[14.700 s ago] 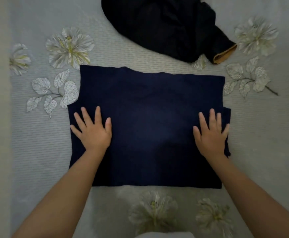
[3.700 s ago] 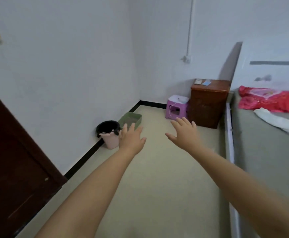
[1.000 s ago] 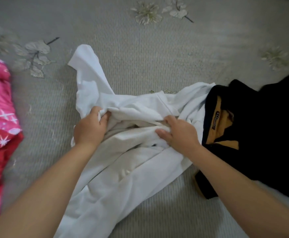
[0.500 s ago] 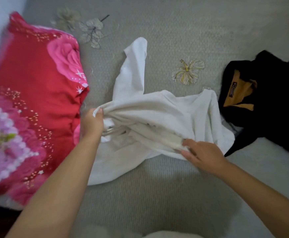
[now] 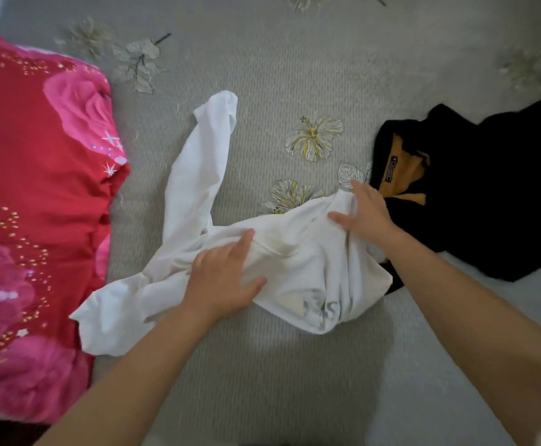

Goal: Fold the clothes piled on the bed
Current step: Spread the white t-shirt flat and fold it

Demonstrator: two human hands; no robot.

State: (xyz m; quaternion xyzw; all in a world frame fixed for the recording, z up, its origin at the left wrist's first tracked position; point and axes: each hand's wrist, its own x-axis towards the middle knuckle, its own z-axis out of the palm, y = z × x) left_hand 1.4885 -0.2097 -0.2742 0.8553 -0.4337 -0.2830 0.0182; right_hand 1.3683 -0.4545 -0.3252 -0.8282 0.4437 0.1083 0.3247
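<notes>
Now two garments lie on the bed (image 5: 294, 59): one white shirt (image 5: 298, 262) under the flat, unclenched left hand (image 5: 220, 278) and right hand (image 5: 364, 214), one black garment (image 5: 488, 194) beside.

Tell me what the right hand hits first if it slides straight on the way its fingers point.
The right hand points up and slightly left across the white shirt. Past the shirt's edge lies bare bedspread with printed flowers; nothing else seems to stand in the way.

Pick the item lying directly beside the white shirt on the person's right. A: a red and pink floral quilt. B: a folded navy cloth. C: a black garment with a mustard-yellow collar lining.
C: the black garment, its mustard-yellow collar lining showing, lies against the white shirt just past the right hand.
</notes>
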